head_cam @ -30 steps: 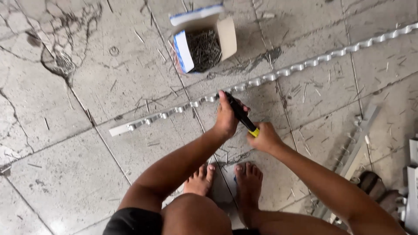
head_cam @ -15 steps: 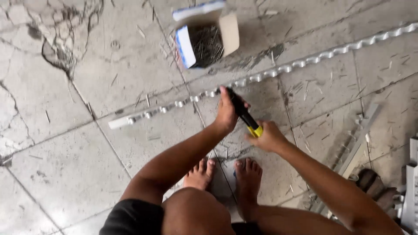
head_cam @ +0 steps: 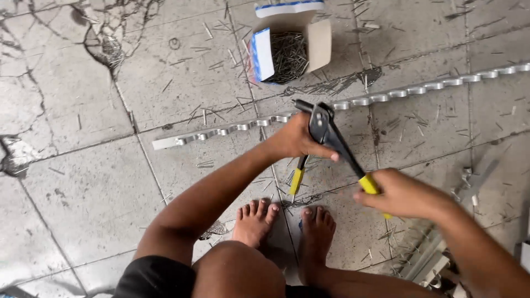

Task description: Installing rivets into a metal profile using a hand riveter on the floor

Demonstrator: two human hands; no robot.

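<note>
Rivet tool (head_cam: 326, 138): black body, yellow-tipped handles spread wide, head down on the metal strip (head_cam: 386, 97) mid-floor. Left hand (head_cam: 295, 140) clamped round its head, right hand (head_cam: 400, 193) closed on the upper handle. Open box of rivets (head_cam: 290, 47) sits near the floor's far edge.

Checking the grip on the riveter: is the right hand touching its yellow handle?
Touching. The head view shows the right hand closed around the yellow handle of the riveter, with no gap between them.
</note>
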